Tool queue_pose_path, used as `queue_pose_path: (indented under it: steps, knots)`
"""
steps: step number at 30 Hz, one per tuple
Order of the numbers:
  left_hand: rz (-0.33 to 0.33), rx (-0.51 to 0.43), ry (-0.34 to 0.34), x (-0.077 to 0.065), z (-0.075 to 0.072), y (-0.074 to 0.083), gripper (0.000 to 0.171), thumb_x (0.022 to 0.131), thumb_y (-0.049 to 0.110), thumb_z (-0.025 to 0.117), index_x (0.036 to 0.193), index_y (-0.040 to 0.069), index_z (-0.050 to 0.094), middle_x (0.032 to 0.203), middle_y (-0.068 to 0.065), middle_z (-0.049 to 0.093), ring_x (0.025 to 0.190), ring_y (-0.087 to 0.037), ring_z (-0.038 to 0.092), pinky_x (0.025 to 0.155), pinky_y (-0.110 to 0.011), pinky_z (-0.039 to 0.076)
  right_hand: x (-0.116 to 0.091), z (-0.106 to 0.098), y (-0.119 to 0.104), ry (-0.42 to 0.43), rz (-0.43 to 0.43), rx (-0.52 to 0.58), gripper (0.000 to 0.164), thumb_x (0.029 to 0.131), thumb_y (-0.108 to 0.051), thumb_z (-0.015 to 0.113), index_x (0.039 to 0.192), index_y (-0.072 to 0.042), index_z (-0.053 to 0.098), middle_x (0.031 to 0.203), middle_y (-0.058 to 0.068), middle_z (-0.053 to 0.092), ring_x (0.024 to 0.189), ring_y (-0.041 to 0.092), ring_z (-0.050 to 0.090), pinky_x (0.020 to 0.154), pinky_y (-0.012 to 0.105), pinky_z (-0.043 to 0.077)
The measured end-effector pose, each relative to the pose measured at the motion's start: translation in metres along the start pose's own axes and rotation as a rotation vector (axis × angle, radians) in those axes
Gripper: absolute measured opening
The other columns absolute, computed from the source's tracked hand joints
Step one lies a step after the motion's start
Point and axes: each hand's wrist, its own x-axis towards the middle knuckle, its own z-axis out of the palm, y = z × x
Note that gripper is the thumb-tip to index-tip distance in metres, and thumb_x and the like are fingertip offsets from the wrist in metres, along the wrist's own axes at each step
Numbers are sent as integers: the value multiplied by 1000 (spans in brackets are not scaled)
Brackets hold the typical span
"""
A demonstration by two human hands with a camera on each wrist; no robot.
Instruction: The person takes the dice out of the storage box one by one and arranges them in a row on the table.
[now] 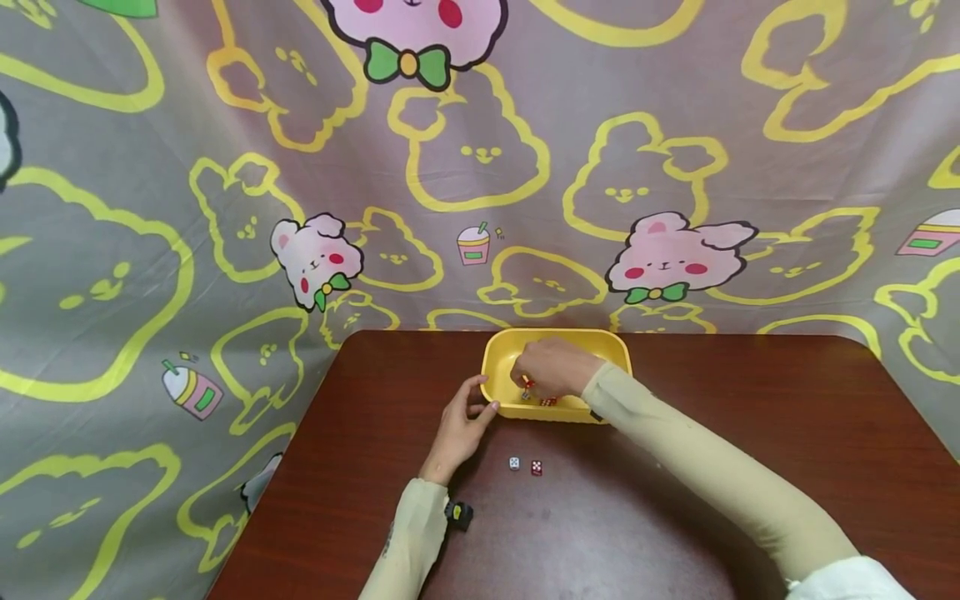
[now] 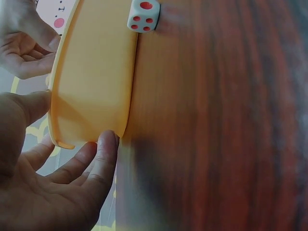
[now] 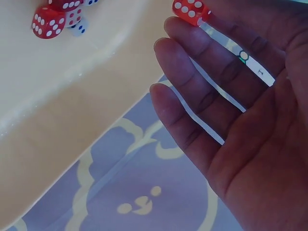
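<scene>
A yellow plastic tub [image 1: 498, 412] stands at the table's far side. My left hand [image 1: 459, 427] holds its left front corner, with the thumb at the rim and the fingers spread along the end wall. Over the tub, my right hand [image 1: 558, 368] pinches a red die [image 3: 191, 10] with white dots between thumb and index finger; its other fingers are loosely bent. Inside the tub, a red die [image 3: 48, 21] lies clustered with other red and white dice. On the table in front sit a white die [image 1: 513, 463] and another red die [image 1: 536, 467], side by side.
The dark reddish-brown table [image 1: 735, 417] has rounded far corners. A grey cloth [image 1: 525, 183] with yellow outlined cartoon figures hangs right behind and beside it. My right forearm [image 1: 705, 458] reaches across the table's right half.
</scene>
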Motion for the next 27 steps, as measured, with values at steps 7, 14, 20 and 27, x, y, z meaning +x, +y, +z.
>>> queue_pose_path:
  steps: [7,14,20,27]
  knots:
    - [21,-20,3,0,0,1,47,93,18,66,136,15,48,120,-17,62,96,-27,69,76,-27,55,-8,-2,-8,44,-28,-47,16,79,-16,73,71,-28,67,65,-13,60,59,9,51,54,27,43]
    - [14,-1,12,0,-1,2,46,93,19,66,135,18,49,118,-12,62,95,-25,69,77,-28,55,-15,-3,-14,60,-36,-62,12,80,-15,70,77,-26,72,68,-12,63,58,10,52,55,28,46]
    - [-8,5,5,-1,0,2,47,93,20,66,136,19,49,119,-12,63,96,-26,69,77,-27,55,-20,-3,-19,63,-27,-62,12,80,-16,72,75,-27,70,67,-12,62,58,10,52,53,29,45]
    - [1,8,11,0,-1,3,46,92,19,66,135,20,49,118,-12,63,96,-25,69,77,-27,55,-26,0,-23,94,-48,-46,17,79,-15,72,69,-28,66,62,-13,58,55,12,48,54,29,44]
